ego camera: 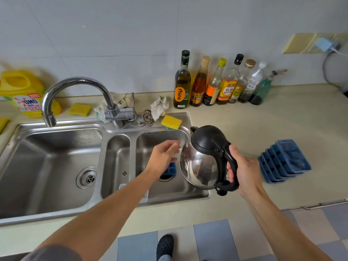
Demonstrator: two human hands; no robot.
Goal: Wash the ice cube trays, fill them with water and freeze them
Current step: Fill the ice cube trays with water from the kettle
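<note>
1. While the right hand (246, 172) carries the kettle (201, 166) at the right edge of the right basin (162, 137), its fingers are wrapped round the black handle. It is held there, by judgement, so that any spill falls in the sink.
2. The left hand (162, 157) reaches over the same basin toward the kettle's steel body, fingers loosely bent and blurred. A pale patch shows at the fingertips, and it cannot be told whether they hold anything.
3. One blue tray (170, 169) lies in the right basin by the drain, mostly hidden under the left hand. It is probably placed there for rinsing or filling.
4. A stack (284, 161) of blue trays sits staggered on the surface right of the sink, well apart from the kettle. It is likely set aside to wait its turn.
5. The tap (114, 113) has its spout swung over the left basin, and no water is seen running.
6. A yellow sponge (171, 121) rests on the sink rim behind the right basin, within reach for washing.
7. A row of bottles (227, 87) stands against the wall, out of the work.
8. Stage, as judged: washing or filling in hand, freezing not yet begun.
</note>
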